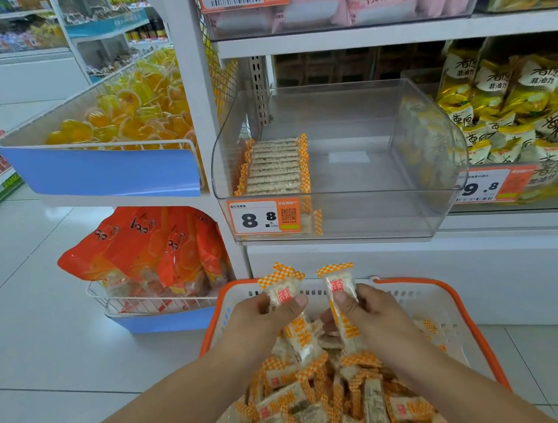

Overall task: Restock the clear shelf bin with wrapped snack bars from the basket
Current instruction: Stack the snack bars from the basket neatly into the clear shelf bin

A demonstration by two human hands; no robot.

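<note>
Hands are hovering over the near basket (pixel 459 299), each pinching a wrapped snack bar upright; left hand (pixel 261 320) is gripping its bar (pixel 286 310) w/ thumb across the front of the wrapper and fingers curled behind; right hand (pixel 372 311) is doing the same w/ the other bar (pixel 340 304), thumb pressing on the wrapper just below the red label; both bars are showing orange-checkered ends top & bottom, and the two are sitting just beside each other, apart. Basket is white w/ an orange rim, standing on the floor below the shelf, and a loose heap of snack bars (pixel 325 402) is lying in it under the forearms. Clear shelf bin (pixel 338 201) is sitting on the shelf farther off, above the basket; a neat row of bars (pixel 274 165) is standing in its left part, the right part of the bin floor is showing bare; an orange price tag (pixel 264 217) reading 8.8 is hanging on the bin's front left. To the right, yellow-and-white snack bags (pixel 518 110) are filling the next bin; to the left, orange jelly cups (pixel 129 110) are piled in a blue-fronted rack, w/ orange packets (pixel 147 249) in a wire rack below.
</note>
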